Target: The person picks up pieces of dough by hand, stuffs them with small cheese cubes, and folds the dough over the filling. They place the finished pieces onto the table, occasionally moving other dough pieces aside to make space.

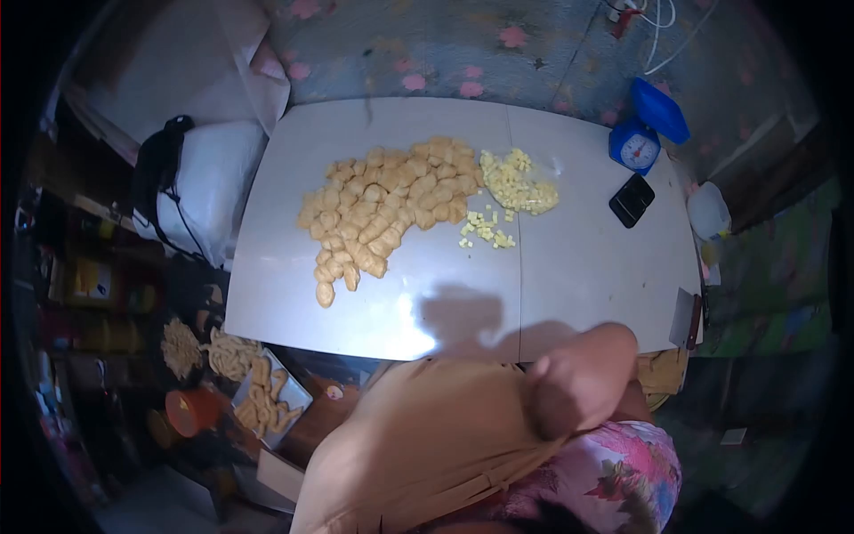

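Note:
My right arm is bent in front of the brown shirt at the table's near edge. The blurred shape of my right hand [560, 396] is against the shirt, its fingers too smeared to read. My left hand is not visible. Farther up, a large cluster of pale brown dough pieces [378, 200] lies on the white table [578, 267]. To its right is a clear plastic bag of small yellow cubes [525, 189], with loose yellow cubes [485, 229] just below it.
A blue scale [637, 149] and black phone [632, 200] are at the back right. A broad-bladed knife [685, 319] lies at the right edge. At lower left are a tray of dough strips [267, 396] and an orange container [191, 411]; a white sack [209, 191] stands left.

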The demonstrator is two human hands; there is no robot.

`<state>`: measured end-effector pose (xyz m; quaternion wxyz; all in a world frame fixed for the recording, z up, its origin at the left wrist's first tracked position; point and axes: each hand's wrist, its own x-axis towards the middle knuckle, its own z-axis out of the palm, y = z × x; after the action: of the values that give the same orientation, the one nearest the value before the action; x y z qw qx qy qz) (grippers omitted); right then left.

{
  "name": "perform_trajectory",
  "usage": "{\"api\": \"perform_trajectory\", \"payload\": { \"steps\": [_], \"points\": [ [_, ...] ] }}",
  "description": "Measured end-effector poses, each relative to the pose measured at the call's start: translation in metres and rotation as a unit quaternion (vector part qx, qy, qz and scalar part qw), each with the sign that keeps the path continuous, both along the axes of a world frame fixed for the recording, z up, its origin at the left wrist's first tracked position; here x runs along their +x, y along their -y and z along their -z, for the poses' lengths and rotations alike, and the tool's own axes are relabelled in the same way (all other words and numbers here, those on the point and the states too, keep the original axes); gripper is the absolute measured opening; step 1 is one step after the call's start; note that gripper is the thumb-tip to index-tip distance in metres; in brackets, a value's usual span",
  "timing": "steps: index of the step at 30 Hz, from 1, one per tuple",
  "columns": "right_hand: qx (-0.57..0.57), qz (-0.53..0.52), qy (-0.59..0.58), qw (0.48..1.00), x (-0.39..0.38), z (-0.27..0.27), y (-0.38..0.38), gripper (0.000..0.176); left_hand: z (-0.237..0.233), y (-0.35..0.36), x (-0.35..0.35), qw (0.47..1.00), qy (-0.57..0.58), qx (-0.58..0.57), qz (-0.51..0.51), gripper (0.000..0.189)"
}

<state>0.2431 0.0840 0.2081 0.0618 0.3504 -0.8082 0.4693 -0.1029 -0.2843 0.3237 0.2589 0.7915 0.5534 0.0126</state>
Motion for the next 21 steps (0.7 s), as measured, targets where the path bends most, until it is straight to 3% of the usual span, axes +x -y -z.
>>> {"api": "perform_trajectory", "payload": {
  "steps": [1,2,3,4,5,7,8,9,10,11,13,15,18,21],
  "points": [
    [-0.029,-0.035,-0.011,0.999,-0.006,0.011,-0.004,0.022,-0.006,-0.028,0.015,0.991,0.08,0.07,0.086,0.027],
    [-0.251,0.099,0.027,0.963,-0.001,0.042,-0.004,0.025,0.0,-0.056,0.012,0.943,0.267,0.115,0.162,0.021],
    [-0.203,0.227,0.039,0.952,-0.013,0.056,-0.023,0.023,0.017,-0.079,0.009,0.854,0.441,0.154,0.231,0.016],
    [-0.145,0.348,0.069,0.924,-0.024,0.069,-0.042,0.022,0.042,-0.099,0.004,0.726,0.593,0.189,0.293,0.014],
    [-0.093,0.445,0.112,0.884,-0.036,0.082,-0.062,0.022,0.068,-0.117,0.0,0.566,0.717,0.22,0.343,0.015],
    [0.148,0.686,0.148,0.697,-0.058,0.158,-0.064,0.018,0.144,-0.136,-0.043,0.469,0.858,0.173,0.12,0.018],
    [0.175,0.704,0.165,0.669,-0.061,0.173,-0.063,0.018,0.155,-0.157,-0.041,0.522,0.798,0.267,-0.137,0.02],
    [0.205,0.719,0.178,0.64,-0.063,0.183,-0.063,0.018,0.166,-0.177,-0.037,0.553,0.69,0.265,-0.385,0.023],
    [0.233,0.731,0.192,0.611,-0.065,0.191,-0.063,0.019,0.204,-0.195,-0.043,0.71,0.476,0.269,-0.443,0.021],
    [0.245,0.727,0.194,0.612,-0.065,0.198,-0.062,0.018,0.24,-0.199,-0.054,0.74,0.407,0.162,-0.51,0.027],
    [0.266,0.72,0.197,0.61,-0.065,0.209,-0.063,0.016,0.287,-0.208,-0.047,0.773,0.342,0.141,-0.515,0.031],
    [0.232,0.715,0.219,0.622,-0.069,0.201,-0.06,0.014,0.315,-0.217,-0.03,0.76,0.278,0.191,-0.555,0.037],
    [0.151,0.732,0.191,0.636,-0.073,0.196,-0.055,0.011,0.314,-0.229,-0.01,0.799,0.134,0.208,-0.547,0.043],
    [0.058,0.742,0.114,0.658,-0.078,0.196,-0.055,0.01,0.32,-0.237,-0.002,0.837,-0.006,0.297,-0.46,0.041]
  ]
}}
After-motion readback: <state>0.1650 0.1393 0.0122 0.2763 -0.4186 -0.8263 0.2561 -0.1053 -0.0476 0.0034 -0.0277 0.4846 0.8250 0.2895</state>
